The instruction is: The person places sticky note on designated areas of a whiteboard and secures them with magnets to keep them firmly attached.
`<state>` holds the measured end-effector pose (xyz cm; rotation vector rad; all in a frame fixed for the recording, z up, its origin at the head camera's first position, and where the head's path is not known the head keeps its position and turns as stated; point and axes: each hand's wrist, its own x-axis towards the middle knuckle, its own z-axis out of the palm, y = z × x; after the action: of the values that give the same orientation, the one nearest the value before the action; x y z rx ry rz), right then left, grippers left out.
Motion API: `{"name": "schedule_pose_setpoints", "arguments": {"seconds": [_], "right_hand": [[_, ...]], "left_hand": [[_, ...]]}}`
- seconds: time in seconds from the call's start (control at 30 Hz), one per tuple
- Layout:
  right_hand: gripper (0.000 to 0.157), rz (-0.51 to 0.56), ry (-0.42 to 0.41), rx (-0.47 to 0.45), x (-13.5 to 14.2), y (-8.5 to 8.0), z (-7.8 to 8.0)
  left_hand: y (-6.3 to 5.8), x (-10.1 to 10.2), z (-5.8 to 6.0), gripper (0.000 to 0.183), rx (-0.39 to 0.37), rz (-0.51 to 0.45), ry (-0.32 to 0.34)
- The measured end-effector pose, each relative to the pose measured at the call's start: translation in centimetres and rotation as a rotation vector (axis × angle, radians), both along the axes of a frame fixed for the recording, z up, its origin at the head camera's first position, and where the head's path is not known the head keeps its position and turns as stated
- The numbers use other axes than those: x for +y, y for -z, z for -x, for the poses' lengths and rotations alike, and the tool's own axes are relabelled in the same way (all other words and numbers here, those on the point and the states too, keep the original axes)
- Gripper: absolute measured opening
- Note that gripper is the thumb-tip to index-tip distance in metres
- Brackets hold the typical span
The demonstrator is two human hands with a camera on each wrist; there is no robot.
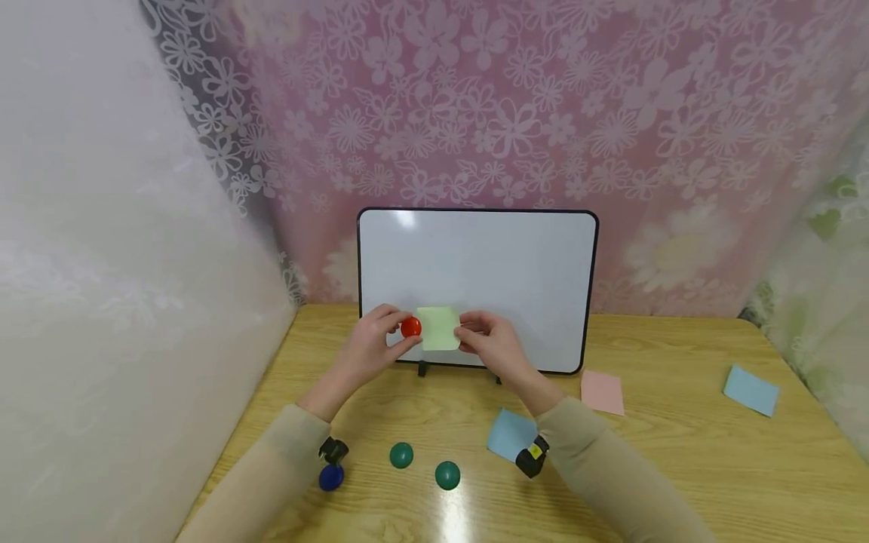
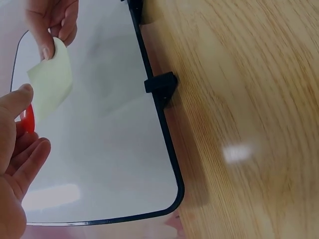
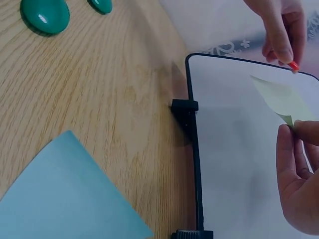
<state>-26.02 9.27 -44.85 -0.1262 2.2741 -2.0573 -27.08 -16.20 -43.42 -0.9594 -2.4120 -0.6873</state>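
Observation:
Between thumb and fingers, my left hand (image 1: 370, 342) pinches a round red magnet (image 1: 410, 326). A pale green sticky note (image 1: 440, 329) is pinched at its right edge by my right hand (image 1: 494, 343). The red magnet is at the note's left edge in the head view; whether the two touch I cannot tell. Both hands are in front of the lower part of a black-framed whiteboard (image 1: 516, 271). In the right wrist view the note (image 3: 281, 99) bends, its lower corner curling near the right thumb.
Two green magnets (image 1: 401, 455) and a blue magnet (image 1: 331, 477) lie on the wooden table (image 1: 380, 411). Near the right forearm is a blue sticky note (image 1: 509, 434). A pink note (image 1: 602, 392) and another blue note (image 1: 750, 390) lie farther right. Black feet (image 1: 422, 369) hold the board's lower edge.

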Motion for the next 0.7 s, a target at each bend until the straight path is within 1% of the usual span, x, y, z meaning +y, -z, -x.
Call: {"name": "schedule_pose_setpoints", "arguments": {"seconds": [0.23, 0.43, 0.7], "right_hand": [[0.033, -0.024, 0.006, 0.014, -1.1, -0.1, 0.4], [0.032, -0.012, 0.009, 0.016, -1.5, 0.0, 0.9], [0.031, -0.015, 0.049, 0.0, -2.1, -0.6, 1.4]], "left_hand": [[-0.4, -0.4, 0.4, 0.037, 0.022, 0.003, 0.003], [-0.7, -0.8, 0.9, 0.036, 0.044, 0.019, 0.001], [-1.1, -1.1, 1.5, 0.037, 0.075, 0.055, -0.015]]}}
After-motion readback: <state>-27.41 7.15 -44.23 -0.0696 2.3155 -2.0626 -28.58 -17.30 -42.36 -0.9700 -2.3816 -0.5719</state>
